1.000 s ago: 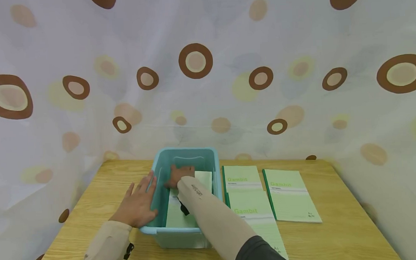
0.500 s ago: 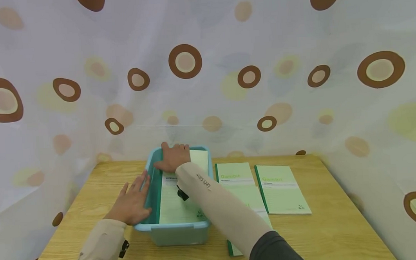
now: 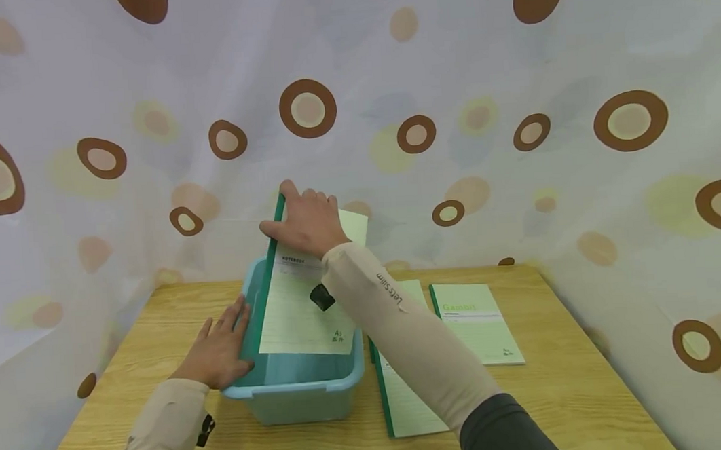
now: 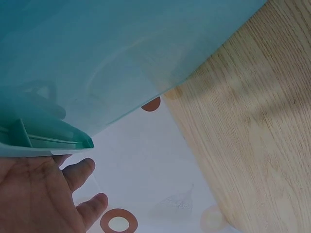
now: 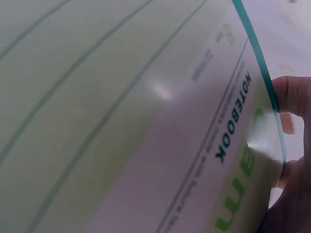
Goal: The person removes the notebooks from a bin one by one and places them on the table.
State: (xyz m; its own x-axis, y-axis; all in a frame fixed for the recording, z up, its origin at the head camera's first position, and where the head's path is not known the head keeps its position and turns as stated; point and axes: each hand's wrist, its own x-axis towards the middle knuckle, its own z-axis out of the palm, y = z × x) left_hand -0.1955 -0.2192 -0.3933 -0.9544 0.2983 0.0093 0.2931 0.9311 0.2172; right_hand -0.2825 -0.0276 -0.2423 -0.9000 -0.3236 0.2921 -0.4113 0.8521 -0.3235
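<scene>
A pale green notebook (image 3: 304,316) with a dark green spine hangs tilted above the blue plastic bin (image 3: 303,406). My right hand (image 3: 309,222) grips its upper end, with the thumb and fingers around the spine edge. The word NOTEBOOK on the cover (image 5: 233,116) shows close up in the right wrist view. My left hand (image 3: 215,353) rests on the bin's left rim, its fingers extended. From below, the left wrist view shows that palm (image 4: 34,194) against the rim. The visible part of the bin's floor is bare; the notebook hides the rest.
To the right of the bin, two overlapping notebooks (image 3: 409,402) lie partly hidden under my right forearm. Another notebook (image 3: 478,324) lies flat farther right. All rest on a wooden table (image 3: 577,383), with a patterned curtain (image 3: 356,143) behind it.
My right hand has lifted the notebook up out of the bin, tilting it. My left hand has stayed on the rim. The head view has shifted slightly to the right.
</scene>
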